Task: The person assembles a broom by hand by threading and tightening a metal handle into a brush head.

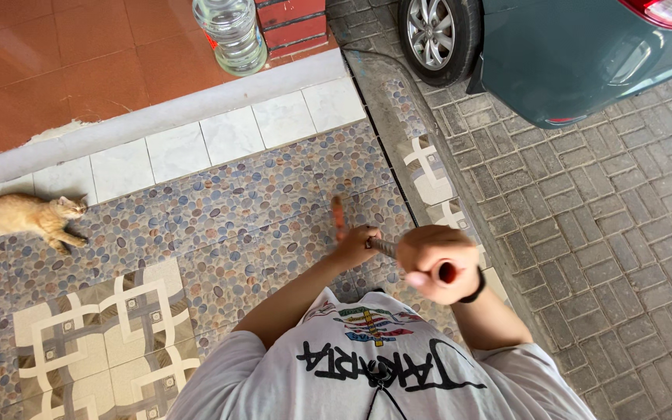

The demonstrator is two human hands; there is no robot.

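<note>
Hands are meeting at chest height above the pebble-patterned floor (pixel 219 210). The right hand (pixel 437 260) is gripping a thin stick (pixel 383 247) in a closed fist, its dark red butt end poking out toward the camera. The left hand (pixel 354 243) is closing its grip around the same stick farther along; the far end is looking reddish and blurred. A cat (pixel 21 218) is lying on the floor well apart, and a car (pixel 554 54) is standing on the paving.
</note>
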